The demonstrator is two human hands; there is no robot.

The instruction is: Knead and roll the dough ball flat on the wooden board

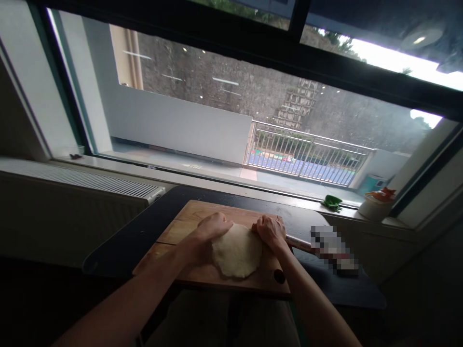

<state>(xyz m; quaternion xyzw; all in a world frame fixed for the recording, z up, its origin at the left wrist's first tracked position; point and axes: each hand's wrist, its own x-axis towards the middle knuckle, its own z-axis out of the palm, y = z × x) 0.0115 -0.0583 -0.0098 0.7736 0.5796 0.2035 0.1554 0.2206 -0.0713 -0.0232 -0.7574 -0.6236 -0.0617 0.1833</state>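
A flat, roughly round sheet of pale dough [237, 255] with an uneven edge lies on the wooden cutting board [202, 210]. My left hand [216, 224] is closed at the dough's upper left edge, thumb side toward the middle. At the upper right edge, my right hand [269, 229] is curled with its fingers bent down at the dough's rim. Both hands' fingertips are largely hidden from above. A thin rod-like thing [298, 242] lies just right of my right wrist; its kind is unclear.
The board rests on a dark table [119, 246] beneath a wide window. A blurred-out item [334, 250] lies on its right side. On the sill are a green leaf-shaped object [332, 202] and a pale pot [374, 207] with orange contents. A radiator [83, 180] stands left.
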